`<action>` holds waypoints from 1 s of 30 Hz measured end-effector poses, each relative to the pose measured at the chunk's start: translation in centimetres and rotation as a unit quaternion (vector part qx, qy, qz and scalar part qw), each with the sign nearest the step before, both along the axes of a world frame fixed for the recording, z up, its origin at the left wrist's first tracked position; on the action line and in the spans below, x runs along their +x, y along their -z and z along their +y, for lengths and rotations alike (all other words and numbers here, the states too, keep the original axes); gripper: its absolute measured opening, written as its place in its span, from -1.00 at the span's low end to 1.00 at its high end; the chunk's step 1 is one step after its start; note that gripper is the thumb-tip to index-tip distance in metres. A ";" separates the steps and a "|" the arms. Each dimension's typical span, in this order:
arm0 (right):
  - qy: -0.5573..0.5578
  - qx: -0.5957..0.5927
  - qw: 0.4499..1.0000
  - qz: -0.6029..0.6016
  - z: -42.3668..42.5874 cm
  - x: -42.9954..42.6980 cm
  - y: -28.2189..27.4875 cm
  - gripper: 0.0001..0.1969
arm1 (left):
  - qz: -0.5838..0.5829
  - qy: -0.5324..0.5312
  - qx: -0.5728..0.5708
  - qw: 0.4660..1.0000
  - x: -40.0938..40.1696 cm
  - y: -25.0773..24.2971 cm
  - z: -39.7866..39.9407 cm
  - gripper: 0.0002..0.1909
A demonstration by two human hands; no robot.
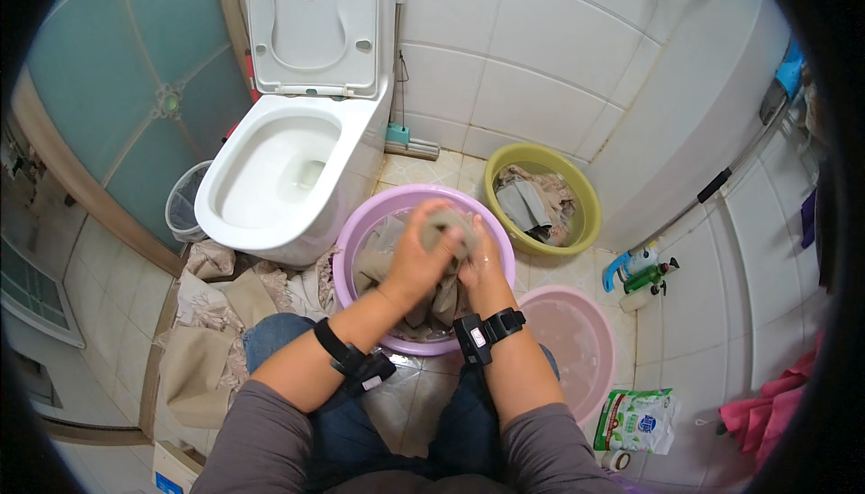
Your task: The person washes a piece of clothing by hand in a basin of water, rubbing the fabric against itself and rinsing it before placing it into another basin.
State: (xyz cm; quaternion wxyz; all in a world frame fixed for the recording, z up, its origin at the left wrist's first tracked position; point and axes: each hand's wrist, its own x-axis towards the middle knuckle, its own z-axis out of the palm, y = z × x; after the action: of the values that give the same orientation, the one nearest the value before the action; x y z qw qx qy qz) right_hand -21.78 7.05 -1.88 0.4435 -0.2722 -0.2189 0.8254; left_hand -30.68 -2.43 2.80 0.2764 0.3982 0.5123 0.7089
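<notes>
A wet beige cloth is bunched between my two hands above a purple plastic basin. My left hand grips it from the left, its fingers curled over the bunched part. On the other side, my right hand holds the cloth with wet, partly hidden fingers. More of the same fabric hangs down into the basin and lies in water there. Dark bands with small devices are strapped around both forearms.
A toilet with raised lid stands front left, beside a lined bin. Beige lace-trimmed fabric lies on the floor at left. An olive basin holds soaking cloth; a pink basin holds cloudy water. Bottles and a detergent pouch stand right.
</notes>
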 end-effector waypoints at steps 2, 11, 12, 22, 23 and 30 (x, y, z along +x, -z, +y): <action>-0.047 -0.009 0.999 -0.009 0.7 1.5 2.9 -0.59 | 0.273 0.033 0.067 0.959 2.0 -0.9 -0.4 -0.69; 0.002 -0.094 0.994 -0.060 -3.7 -2.0 -4.3 -0.64 | 0.262 -0.106 -0.139 0.949 -0.9 0.6 2.6 -0.72; 0.003 -0.084 0.994 -0.068 -2.8 -1.6 -3.0 -0.64 | 0.234 -0.093 -0.120 0.960 -0.8 0.7 2.8 -0.73; 0.048 -0.095 0.990 -0.093 -0.4 1.6 0.2 -0.57 | 0.373 -0.022 0.076 0.925 3.1 0.4 0.8 -0.75; 0.049 -0.095 0.990 -0.092 -0.2 1.3 0.9 -0.57 | 0.373 -0.022 0.076 0.924 2.9 0.6 0.9 -0.75; 0.003 -0.099 0.975 -0.200 -5.0 -1.7 -4.8 -0.56 | 0.311 -0.107 -0.122 0.937 -1.0 0.7 2.5 -0.76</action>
State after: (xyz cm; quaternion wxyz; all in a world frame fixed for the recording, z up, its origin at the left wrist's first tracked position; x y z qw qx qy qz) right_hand -23.45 2.06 2.92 0.3642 -0.4753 -0.2200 0.7701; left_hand -31.70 0.09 2.11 0.0728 0.5048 0.6948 0.5070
